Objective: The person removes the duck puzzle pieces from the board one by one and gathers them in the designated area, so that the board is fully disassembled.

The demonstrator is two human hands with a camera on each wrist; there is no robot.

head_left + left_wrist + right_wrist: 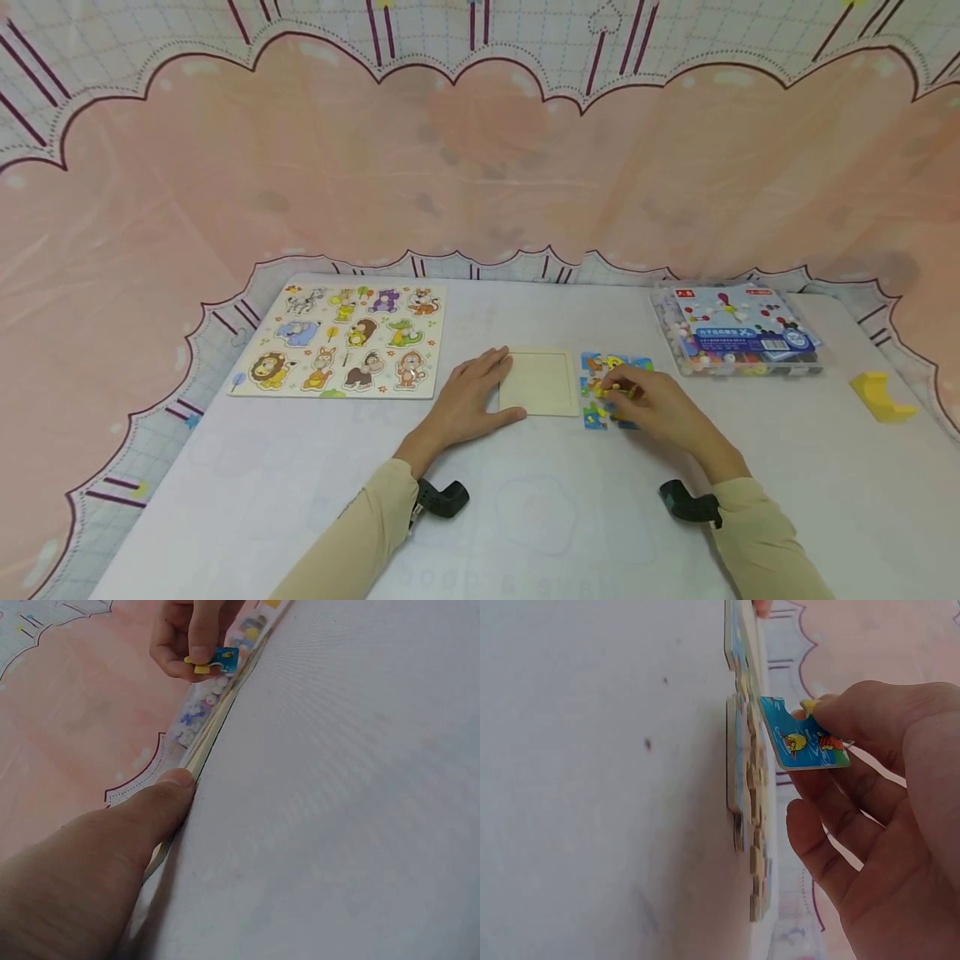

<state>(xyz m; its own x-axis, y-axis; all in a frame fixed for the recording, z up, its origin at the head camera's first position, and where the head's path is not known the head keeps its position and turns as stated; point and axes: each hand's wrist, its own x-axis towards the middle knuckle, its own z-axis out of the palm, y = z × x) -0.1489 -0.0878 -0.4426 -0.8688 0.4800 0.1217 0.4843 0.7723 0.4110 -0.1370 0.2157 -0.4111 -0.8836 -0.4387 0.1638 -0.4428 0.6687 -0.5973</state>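
Observation:
My left hand (474, 393) rests at the left side of a pale wooden puzzle frame (538, 383), its bare inner board showing. The left wrist view has that thumb (169, 796) against the frame's edge. Just right of the frame, my right hand (656, 407) pinches a puzzle piece (802, 739) between thumb and fingers, lifted off the table. Blue with a small yellow duck, the piece has a yellow bit by the thumb. Under and beside this hand lie several more jigsaw pieces (594, 417), partly hidden by it.
A larger animal puzzle board (337, 342) lies at the left. At the back right stands a clear plastic box (738, 329) of coloured beads with a printed label. Farther right is a yellow curved block (881, 397). A patterned pink curtain (480, 175) hangs behind the white table (480, 517).

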